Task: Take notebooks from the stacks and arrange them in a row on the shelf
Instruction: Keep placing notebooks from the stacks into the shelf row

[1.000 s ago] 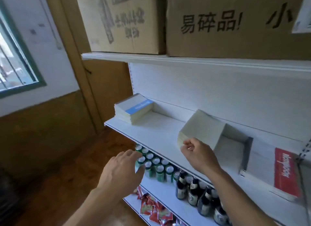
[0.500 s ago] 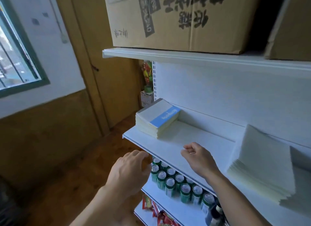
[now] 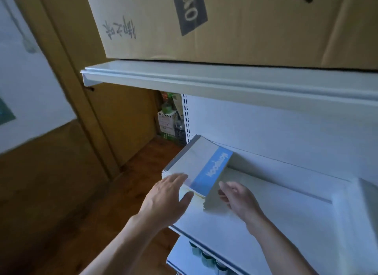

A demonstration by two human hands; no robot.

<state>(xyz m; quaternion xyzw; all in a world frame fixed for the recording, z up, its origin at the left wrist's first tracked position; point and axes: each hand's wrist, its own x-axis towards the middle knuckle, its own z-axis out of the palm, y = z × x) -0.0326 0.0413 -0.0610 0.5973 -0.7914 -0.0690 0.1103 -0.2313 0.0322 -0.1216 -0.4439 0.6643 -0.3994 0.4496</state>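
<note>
A stack of notebooks [image 3: 204,162], white with a blue band on the top cover, lies at the left end of the white shelf [image 3: 266,213]. My left hand [image 3: 165,197] rests on the stack's front left corner, fingers straight on top and thumb against the front edge. My right hand [image 3: 239,199] is at the stack's right side, its loosely curled fingertips touching that side; nothing is lifted. At the far right edge of the view stands a pale, blurred shape that looks like more notebooks [image 3: 366,203].
The upper shelf [image 3: 204,78] hangs close above and carries a large cardboard box [image 3: 225,24]. Green-topped cans [image 3: 206,258] stand on the shelf below. A brown door [image 3: 114,121] and wooden floor lie to the left, with small crates [image 3: 169,123] behind the shelf's end.
The view has swung left and closer to the blue-banded stack. Both hands have moved from the shelf's front edge up to the stack, left hand onto it, right hand to its side.
</note>
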